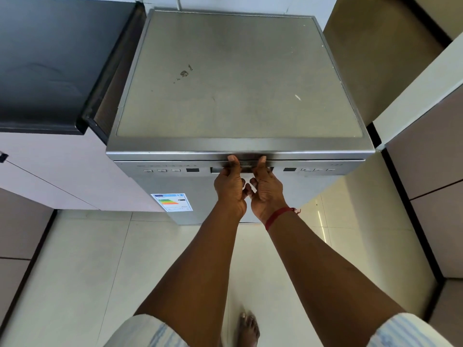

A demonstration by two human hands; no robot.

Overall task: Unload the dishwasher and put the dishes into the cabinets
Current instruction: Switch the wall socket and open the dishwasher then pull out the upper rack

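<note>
Left hand (229, 189) and right hand (266, 191) side by side, both clamped on handle (216, 169) of shut dishwasher (238, 83), fingertips hidden inside.

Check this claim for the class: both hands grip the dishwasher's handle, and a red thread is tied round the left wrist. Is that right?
Not quite. The red thread is round the right wrist, not the left, as the head view shows. The rest holds: the left hand and the right hand both grip the dishwasher's handle.
</note>
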